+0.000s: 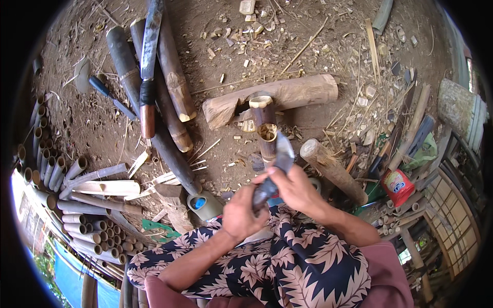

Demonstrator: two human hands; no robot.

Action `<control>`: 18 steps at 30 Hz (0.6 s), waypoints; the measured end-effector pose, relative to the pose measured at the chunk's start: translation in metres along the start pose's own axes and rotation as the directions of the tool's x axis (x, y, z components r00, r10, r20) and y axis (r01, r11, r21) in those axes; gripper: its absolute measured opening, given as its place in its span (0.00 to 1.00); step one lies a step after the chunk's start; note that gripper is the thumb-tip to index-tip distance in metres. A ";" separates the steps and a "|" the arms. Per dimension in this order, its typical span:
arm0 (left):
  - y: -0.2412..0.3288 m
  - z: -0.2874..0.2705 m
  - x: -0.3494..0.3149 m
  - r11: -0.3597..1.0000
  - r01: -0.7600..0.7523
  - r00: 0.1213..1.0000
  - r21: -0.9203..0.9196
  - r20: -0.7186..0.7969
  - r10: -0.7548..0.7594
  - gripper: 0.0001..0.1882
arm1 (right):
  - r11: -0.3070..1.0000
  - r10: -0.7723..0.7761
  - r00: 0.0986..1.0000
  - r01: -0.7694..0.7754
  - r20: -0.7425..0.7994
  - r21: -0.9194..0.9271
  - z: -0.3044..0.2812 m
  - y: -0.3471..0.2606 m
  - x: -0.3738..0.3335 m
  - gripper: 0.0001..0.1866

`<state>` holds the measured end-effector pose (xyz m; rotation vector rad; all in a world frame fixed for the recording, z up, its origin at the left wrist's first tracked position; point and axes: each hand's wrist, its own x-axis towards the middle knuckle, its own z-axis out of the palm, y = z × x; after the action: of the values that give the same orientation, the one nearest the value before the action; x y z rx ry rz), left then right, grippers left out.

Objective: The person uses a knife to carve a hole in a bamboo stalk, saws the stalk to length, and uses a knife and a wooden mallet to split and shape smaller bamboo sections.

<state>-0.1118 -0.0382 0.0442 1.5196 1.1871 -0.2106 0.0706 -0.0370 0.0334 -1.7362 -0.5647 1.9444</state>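
A knife with a short, wide grey blade (pixel 285 147) and a dark, thick handle is held in front of my lap, tip pointing away from me. My left hand (pixel 242 213) is closed round the rear of the handle. Farther forward, my right hand (pixel 294 189) grips it close to the blade, thumb along its side. Just beyond the blade, a brown bamboo section (pixel 264 114) with a notch cut in its side leans on a short log (pixel 303 98). Its near end is hidden behind the knife and hands.
Dark bamboo poles (pixel 169 77) lie at left, a machete (pixel 148 61) resting over them. Cut bamboo tubes (pixel 102 236) are stacked at lower left. A thick wooden post (pixel 334 172) and a red packet (pixel 398 187) are at right. Wood chips litter the dirt floor (pixel 215 61).
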 end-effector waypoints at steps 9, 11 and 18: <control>-0.009 -0.103 0.043 0.939 -0.029 0.997 0.344 -0.062 0.054 0.16 | 0.811 0.094 0.979 -0.180 0.180 0.557 0.036 -0.018 0.045 0.19; 0.019 -0.131 0.056 0.861 -0.081 0.997 0.502 0.047 0.066 0.17 | 0.660 -0.013 0.985 -0.121 0.173 0.742 0.035 -0.017 0.045 0.19; 0.119 -0.157 0.111 0.411 -0.347 0.937 0.843 0.331 0.112 0.04 | -0.085 -0.091 0.972 -0.224 0.217 0.971 0.017 -0.018 0.041 0.21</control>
<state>-0.0404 0.1694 0.0985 2.4992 0.6176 -0.9331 0.0518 0.0021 0.0136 -0.4329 0.9168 1.6562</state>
